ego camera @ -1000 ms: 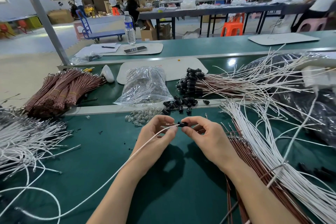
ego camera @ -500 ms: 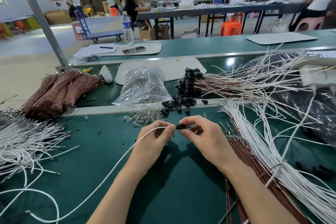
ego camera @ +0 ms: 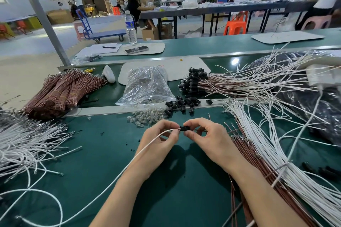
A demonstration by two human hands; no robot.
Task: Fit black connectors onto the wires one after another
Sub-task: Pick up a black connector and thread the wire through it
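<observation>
Progress: partway, by our read. The finished batch (ego camera: 191,81) lies at 1 o'clock from the hands, a fan of brown and white leads with black caps on their ends. Plenty looks left:
- uncapped white wires (ego camera: 258,134) sprawl at 3 o'clock
- another white heap (ego camera: 27,140) sits at 9 o'clock
- tied brown bundles (ego camera: 60,94) sit at 10 o'clock
- more brown leads (ego camera: 245,151) lie under the white at 4 o'clock

The loose connector stock (ego camera: 177,103) is at 12 o'clock, near the grips, at the bench (ego camera: 92,153) divider strip.

Unit in hand: the right grip (ego camera: 206,138) is narrow and pinches one black connector (ego camera: 184,128) between thumb and forefinger. The left grip (ego camera: 160,140) is also narrow and pinches the end of a white wire (ego camera: 129,164), which trails off to 7 o'clock across the bench.

The connector sits between the two grips, held at the right fingertips and just beside the left ones. The wire tip meets the connector's 9 o'clock end. The joint is too small for us to tell whether the terminal is seated. We judge this insertion under way, not confirmed.
</observation>
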